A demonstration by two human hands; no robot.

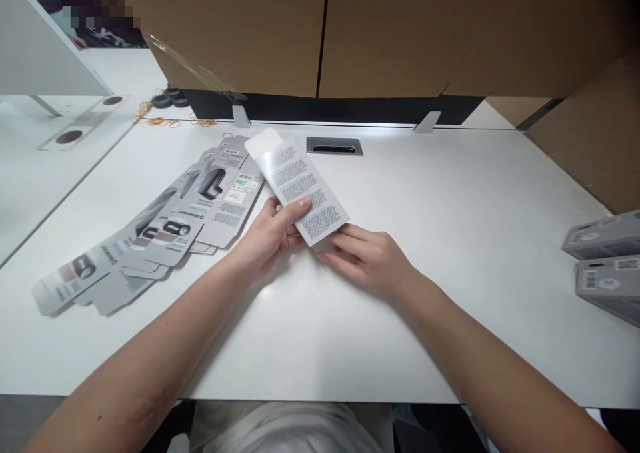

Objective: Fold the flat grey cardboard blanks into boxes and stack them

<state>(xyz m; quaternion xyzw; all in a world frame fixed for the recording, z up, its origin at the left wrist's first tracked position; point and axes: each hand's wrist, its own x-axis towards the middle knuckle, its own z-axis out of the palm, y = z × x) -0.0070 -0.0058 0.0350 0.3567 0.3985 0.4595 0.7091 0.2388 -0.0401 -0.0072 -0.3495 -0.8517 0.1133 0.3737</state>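
Note:
A light grey printed carton [300, 179] slants above the white table, its text-covered panel facing me and an end flap raised at its far end. My left hand [273, 233] is closed around its left side, thumb on the panel and fingers beneath. At the near end, my right hand [370, 256] is closed on the lower corner, with some fingertips hidden behind the carton. Left of my hands lies a fanned pile of flattened cartons [175, 219] with printed product pictures; the held carton overlaps the pile's right edge in view.
Made-up cartons [607, 279] stand at the right edge. A metal cable outlet [334, 147] is set in the table [450, 193]. Large cardboard sheets [390, 33] form a wall behind. Rubber bands [167, 121] and black rolls [170, 98] lie back left, near another person [113, 36].

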